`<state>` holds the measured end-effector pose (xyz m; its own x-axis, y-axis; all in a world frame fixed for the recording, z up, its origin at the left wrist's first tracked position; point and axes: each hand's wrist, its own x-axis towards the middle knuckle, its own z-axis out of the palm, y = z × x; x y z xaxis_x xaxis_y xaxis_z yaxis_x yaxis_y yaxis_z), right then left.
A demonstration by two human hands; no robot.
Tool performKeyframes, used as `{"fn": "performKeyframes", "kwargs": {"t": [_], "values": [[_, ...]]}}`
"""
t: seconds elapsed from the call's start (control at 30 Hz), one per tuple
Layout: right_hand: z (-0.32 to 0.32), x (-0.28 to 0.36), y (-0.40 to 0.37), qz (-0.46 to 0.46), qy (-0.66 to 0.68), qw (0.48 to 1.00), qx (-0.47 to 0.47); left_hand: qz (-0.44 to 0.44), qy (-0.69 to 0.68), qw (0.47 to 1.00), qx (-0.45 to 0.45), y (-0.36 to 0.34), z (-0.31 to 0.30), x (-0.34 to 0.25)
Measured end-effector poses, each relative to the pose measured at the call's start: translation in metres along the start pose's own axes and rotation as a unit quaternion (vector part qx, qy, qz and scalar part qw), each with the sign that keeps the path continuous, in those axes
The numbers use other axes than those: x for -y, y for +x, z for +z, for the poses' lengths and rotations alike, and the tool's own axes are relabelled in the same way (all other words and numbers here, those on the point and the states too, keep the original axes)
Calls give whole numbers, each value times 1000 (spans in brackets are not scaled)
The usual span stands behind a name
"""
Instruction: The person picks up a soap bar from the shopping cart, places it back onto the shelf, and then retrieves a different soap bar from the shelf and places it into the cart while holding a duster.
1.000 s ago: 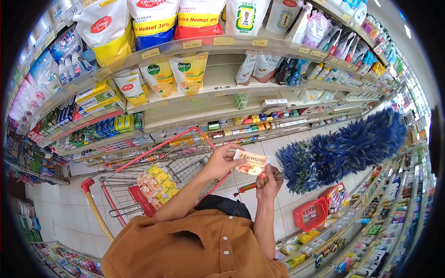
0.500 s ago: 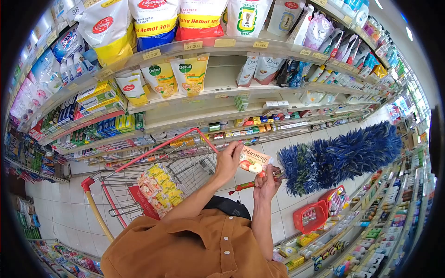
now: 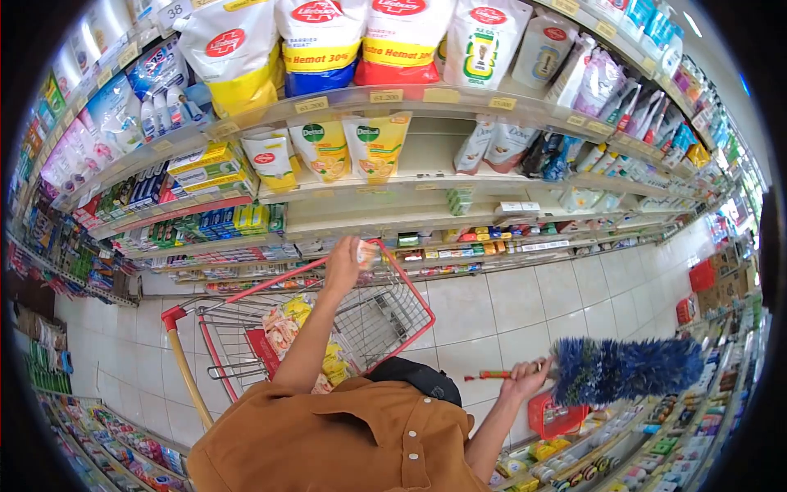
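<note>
My left hand [image 3: 344,266] is closed on a small Harmony soap pack [image 3: 366,255], mostly hidden by the fingers. It is raised over the far side of a red-rimmed shopping cart [image 3: 430,316], near the lower shelves. Inside the cart lie yellow soap packs [image 3: 336,361] and pinkish packs [image 3: 283,332], partly covered by my left forearm. Low on the right, my right hand [image 3: 526,380] grips the handle of a duster [image 3: 627,369], whose shaggy blue head points right.
Ahead, a curved shelf [image 3: 352,195] bears Dettol pouches [image 3: 377,148], with big Lifebuoy pouches [image 3: 402,45] above. A red basket [image 3: 557,414] sits on the tiled floor [image 3: 525,303] at right, beside low shelves of small goods. Red containers and cardboard boxes [image 3: 725,283] stand farther along the aisle.
My hands have parted. The left has carried the soap pack leftward over the cart. The right has moved down and right with the duster, no longer touching the pack. The view has shifted.
</note>
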<state>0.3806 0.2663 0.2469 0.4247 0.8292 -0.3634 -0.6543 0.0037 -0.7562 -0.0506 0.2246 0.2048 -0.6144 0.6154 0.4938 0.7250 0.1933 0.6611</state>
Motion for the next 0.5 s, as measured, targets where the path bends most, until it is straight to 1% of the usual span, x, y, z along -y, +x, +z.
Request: {"fn": "performKeyframes", "kwargs": {"t": [0.03, 0.07, 0.1, 0.13, 0.17, 0.27, 0.3, 0.4, 0.47, 0.5], "values": [[-16, 0, 5, -1, -11, 1000, -21, -138, -15, 985, 99, 7, -22, -4], [-31, -1, 10, -2, -22, 999, -42, -231, -109, 964, 78, 12, -26, 8], [-44, -3, 13, -7, -43, 997, -60, -320, -202, 924, 55, 15, -27, 23], [-58, -4, 17, -12, -65, 995, -78, -403, -291, 867, 30, 17, -26, 39], [-73, -7, 22, -10, -93, 990, -102, -478, -375, 794, 4, 21, -24, 51], [-108, -11, 26, -2, -136, 976, -168, -521, -416, 744, 38, 32, -13, 74], [-120, -12, 27, 6, -147, 976, -163, -447, -509, 730, 93, 28, 1, 105], [-167, -9, 28, 35, -197, 967, -161, -444, -504, 729, 129, 48, 18, 133], [-189, -5, 17, 65, -243, 952, -173, -438, -446, 771, 121, 69, 20, 138], [-189, -5, 6, 56, -265, 939, -211, -434, -415, 791, 119, 81, 18, 138]]}}
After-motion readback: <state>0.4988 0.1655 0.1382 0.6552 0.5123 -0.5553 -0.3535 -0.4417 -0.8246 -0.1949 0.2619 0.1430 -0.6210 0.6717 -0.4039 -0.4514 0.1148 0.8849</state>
